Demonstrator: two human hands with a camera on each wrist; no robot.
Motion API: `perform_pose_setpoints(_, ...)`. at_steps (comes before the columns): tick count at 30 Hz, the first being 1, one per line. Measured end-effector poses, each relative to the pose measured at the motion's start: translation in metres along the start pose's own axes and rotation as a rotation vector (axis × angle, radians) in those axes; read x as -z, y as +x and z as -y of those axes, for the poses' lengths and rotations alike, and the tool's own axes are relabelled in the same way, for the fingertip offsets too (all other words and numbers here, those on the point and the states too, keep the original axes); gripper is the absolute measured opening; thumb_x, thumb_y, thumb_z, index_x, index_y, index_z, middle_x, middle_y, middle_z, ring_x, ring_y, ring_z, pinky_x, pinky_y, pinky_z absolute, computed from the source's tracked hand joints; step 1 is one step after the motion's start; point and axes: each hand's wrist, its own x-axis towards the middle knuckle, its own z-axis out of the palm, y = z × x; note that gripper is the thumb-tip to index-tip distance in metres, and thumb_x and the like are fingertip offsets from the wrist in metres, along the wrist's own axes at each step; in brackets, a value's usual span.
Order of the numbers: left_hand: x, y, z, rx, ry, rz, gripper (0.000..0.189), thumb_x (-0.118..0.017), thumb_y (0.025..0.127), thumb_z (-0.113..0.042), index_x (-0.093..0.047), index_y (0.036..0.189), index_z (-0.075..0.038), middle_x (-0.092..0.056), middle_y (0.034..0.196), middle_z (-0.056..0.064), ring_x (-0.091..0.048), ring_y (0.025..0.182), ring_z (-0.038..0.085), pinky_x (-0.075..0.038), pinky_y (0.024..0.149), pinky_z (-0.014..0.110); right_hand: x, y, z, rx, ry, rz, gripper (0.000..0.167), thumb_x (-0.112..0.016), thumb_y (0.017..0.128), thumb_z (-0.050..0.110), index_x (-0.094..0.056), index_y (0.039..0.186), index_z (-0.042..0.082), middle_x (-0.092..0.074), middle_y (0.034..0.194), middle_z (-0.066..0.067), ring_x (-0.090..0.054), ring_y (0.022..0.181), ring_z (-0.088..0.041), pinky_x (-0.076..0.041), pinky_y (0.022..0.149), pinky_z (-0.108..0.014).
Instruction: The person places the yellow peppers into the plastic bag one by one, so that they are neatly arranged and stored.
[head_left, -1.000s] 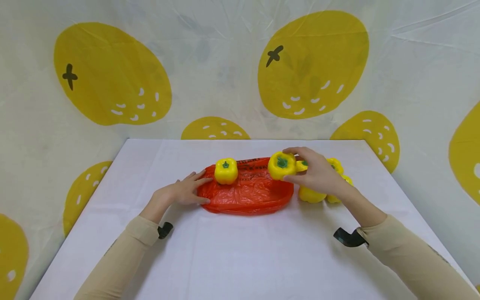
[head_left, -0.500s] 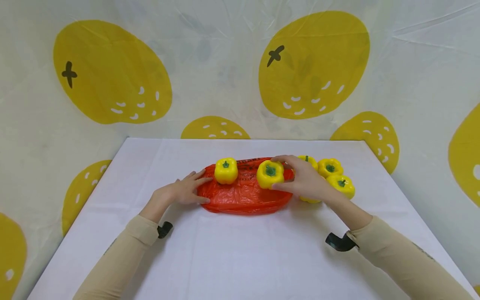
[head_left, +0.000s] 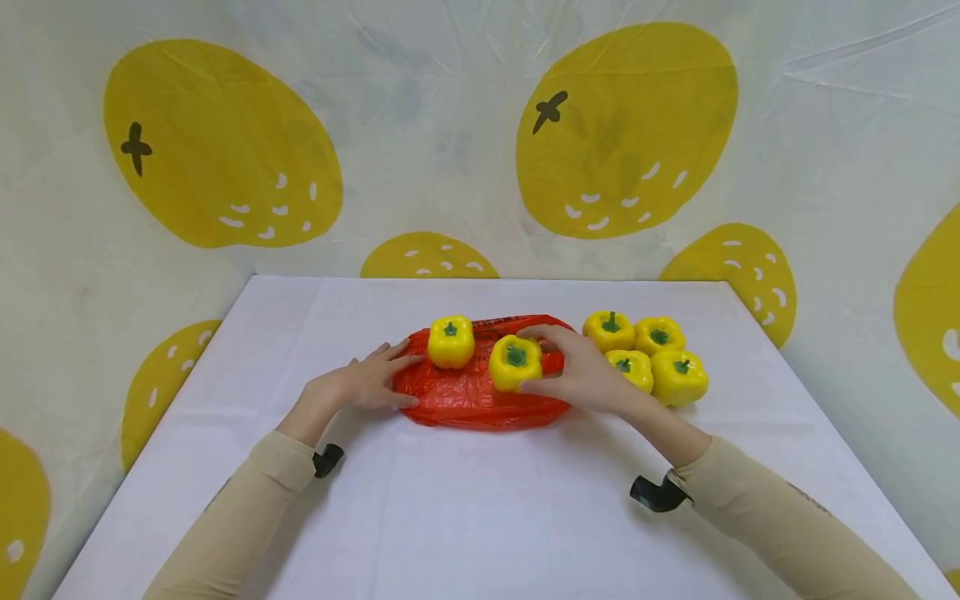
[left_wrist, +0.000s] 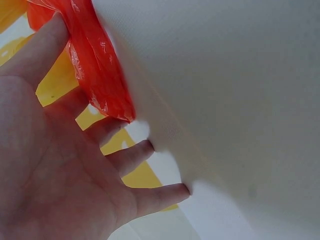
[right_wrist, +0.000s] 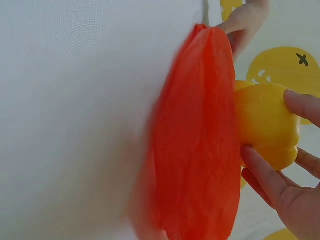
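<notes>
One glossy, four-lobed yellow bell pepper with a green stem [head_left: 510, 375] is gripped in your right hand [head_left: 577, 371], your thumb and fingers clamped on its smooth, rounded sides from the right. You hold it over a wide, oval, crinkled red plastic bag with black print [head_left: 480, 398], whose thin film shines along its many creases and bulges into a rounded lip on the near side. In the right wrist view that film covers part of the pepper; whether the two touch, you cannot tell. Your left hand [head_left: 375, 381] spreads its fingers apart, fairly straight, with the thumb and nearest fingers touching the bag's left edge. Just beside those fingertips, a second blocky yellow pepper with a short green stem [head_left: 451, 348] stands upright at the bag's left part. To the right of the bag, four more shiny yellow peppers [head_left: 681, 382] stand close together, stems up, on the smooth white tabletop covering [head_left: 465, 517]. Beige fabric sleeves [head_left: 225, 508] cover your forearms, each with a curved black fitting [head_left: 658, 495] near the cuff. Behind the table hangs pale, faintly wrinkled fabric [head_left: 435, 150] printed with large mustard-yellow ovals.
</notes>
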Motion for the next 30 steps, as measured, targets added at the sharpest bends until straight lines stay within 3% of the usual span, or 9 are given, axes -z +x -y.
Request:
perform_pose_setpoints(8,0.001,0.002,-0.002,0.002,0.003,0.010,0.084,-0.069,0.093,-0.052,-0.033,0.163,-0.020,-0.009,0.171,0.013,-0.006,0.154,0.045,-0.014,0.110,0.080,-0.017,0.003,0.000,-0.056,0.029,0.018,0.076,-0.087,0.082,0.036,-0.050,0.146,0.016,-0.055,0.143,-0.001,-0.054,0.127,-0.025,-0.053,0.099,-0.050)
perform_pose_setpoints(14,0.001,0.001,-0.002,0.001,0.006,0.013,0.084,-0.069,0.093,-0.052,-0.034,0.162,-0.019,-0.011,0.171,0.015,-0.008,0.153,0.047,-0.015,0.108,0.081,-0.031,0.006,-0.001,-0.051,0.060,0.017,0.068,-0.088,0.082,0.034,-0.052,0.137,0.015,-0.058,0.136,-0.002,-0.056,0.127,-0.028,-0.053,0.099,-0.051)
perform_pose_setpoints(30,0.000,0.000,-0.001,0.007,-0.001,0.016,0.086,-0.069,0.093,-0.054,-0.031,0.163,-0.021,-0.011,0.171,0.015,-0.008,0.153,0.047,-0.014,0.109,0.081,-0.056,0.016,0.010,-0.048,0.124,0.046,0.066,-0.087,0.084,0.030,-0.052,0.138,0.016,-0.058,0.137,0.000,-0.054,0.128,-0.024,-0.051,0.102,-0.049)
